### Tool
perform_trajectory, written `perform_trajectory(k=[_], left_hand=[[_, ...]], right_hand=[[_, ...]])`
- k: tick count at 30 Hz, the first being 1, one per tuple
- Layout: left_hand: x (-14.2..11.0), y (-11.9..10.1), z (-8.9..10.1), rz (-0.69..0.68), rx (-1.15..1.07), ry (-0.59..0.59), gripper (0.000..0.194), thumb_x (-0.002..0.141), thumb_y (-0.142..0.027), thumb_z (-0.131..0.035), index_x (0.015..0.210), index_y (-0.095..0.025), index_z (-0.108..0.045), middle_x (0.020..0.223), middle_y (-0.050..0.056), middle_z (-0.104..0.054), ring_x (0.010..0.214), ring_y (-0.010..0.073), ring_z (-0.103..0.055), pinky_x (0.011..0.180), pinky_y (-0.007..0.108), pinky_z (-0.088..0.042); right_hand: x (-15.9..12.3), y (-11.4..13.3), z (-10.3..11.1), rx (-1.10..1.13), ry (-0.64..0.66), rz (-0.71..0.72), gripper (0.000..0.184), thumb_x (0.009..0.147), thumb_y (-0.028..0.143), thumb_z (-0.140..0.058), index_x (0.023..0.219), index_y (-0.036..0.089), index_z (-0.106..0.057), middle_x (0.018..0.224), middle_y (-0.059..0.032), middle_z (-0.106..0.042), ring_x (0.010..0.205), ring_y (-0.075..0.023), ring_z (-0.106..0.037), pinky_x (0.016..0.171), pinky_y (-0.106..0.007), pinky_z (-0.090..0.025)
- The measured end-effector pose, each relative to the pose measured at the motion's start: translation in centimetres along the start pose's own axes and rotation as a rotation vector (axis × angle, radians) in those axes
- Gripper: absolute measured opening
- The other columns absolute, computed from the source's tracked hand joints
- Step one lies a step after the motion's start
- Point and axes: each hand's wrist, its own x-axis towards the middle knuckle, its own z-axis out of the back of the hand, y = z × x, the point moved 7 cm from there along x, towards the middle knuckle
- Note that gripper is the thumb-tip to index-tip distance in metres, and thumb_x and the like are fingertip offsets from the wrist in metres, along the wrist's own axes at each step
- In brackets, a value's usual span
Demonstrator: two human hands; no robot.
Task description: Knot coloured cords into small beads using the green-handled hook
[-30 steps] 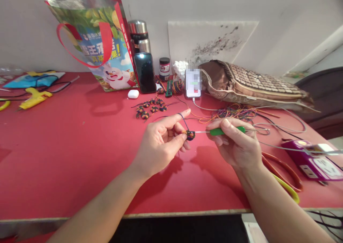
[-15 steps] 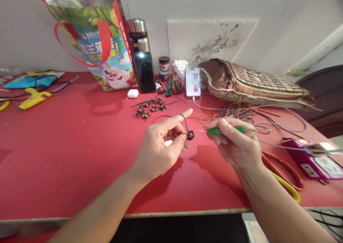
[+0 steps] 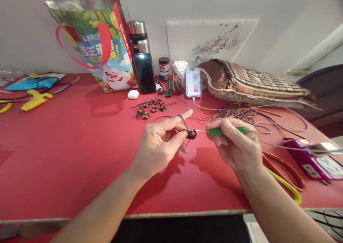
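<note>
Between thumb and fingers, my left hand (image 3: 163, 143) pinches a small dark multicoloured crochet piece (image 3: 191, 133). A dark blue strand of yarn (image 3: 183, 120) runs from the piece up over my raised left index finger. My right hand (image 3: 235, 143) is closed around the green handle of a crochet hook (image 3: 227, 131). The thin metal shaft points left and its tip meets the crochet piece; the exact spot of the tip is too small to tell. Beyond my left hand, several small crocheted pieces (image 3: 154, 109) in similar colours lie on the red table (image 3: 80, 157).
A tangle of coloured yarn (image 3: 235, 111) lies behind my right hand. Red-and-yellow-handled pliers (image 3: 284, 175) are beside my right wrist, near a purple power strip (image 3: 312, 159). A phone (image 3: 144, 73), a patterned bag (image 3: 107, 54) and a yellow glue gun (image 3: 36, 99) stand or lie farther off.
The crochet piece has turned slightly in my left fingers, showing a darker side. The hook moved slightly left, then back right. Both hands keep their grips.
</note>
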Motion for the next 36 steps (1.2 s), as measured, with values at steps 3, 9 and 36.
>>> perform_trajectory(k=[3,9,36], left_hand=[[0.0,0.4,0.0,0.040,-0.004,0.000,0.013,0.087,-0.024,-0.081,0.097,-0.018,-0.087,0.105,0.009,-0.084,0.044,0.0096,-0.064,0.044,0.024,-0.055],[0.4,0.6,0.1,0.044,-0.082,-0.048,0.042,0.082,-0.020,-0.087,0.123,-0.016,-0.082,0.081,0.001,-0.077,0.064,0.0170,-0.078,0.059,0.025,-0.065],[0.5,0.6,0.0,0.054,-0.250,-0.039,0.056,0.074,-0.014,-0.094,0.127,-0.012,-0.078,0.074,-0.007,-0.069,0.065,0.0117,-0.077,0.068,0.021,-0.065]], right_hand=[[0.0,0.2,-0.2,-0.011,0.004,0.015,0.022,0.081,0.043,-0.093,0.072,0.024,-0.086,0.049,0.0009,-0.056,0.046,-0.0104,-0.040,0.045,-0.029,-0.034],[-0.2,0.2,-0.7,-0.043,-0.003,0.002,0.027,0.082,0.049,-0.092,0.077,0.023,-0.087,0.052,-0.0003,-0.058,0.046,-0.0107,-0.044,0.044,-0.028,-0.032],[-0.6,-0.2,-1.5,0.024,0.081,-0.023,0.021,0.080,0.046,-0.095,0.083,0.026,-0.091,0.058,-0.0018,-0.068,0.048,-0.0100,-0.055,0.045,-0.023,-0.039]])
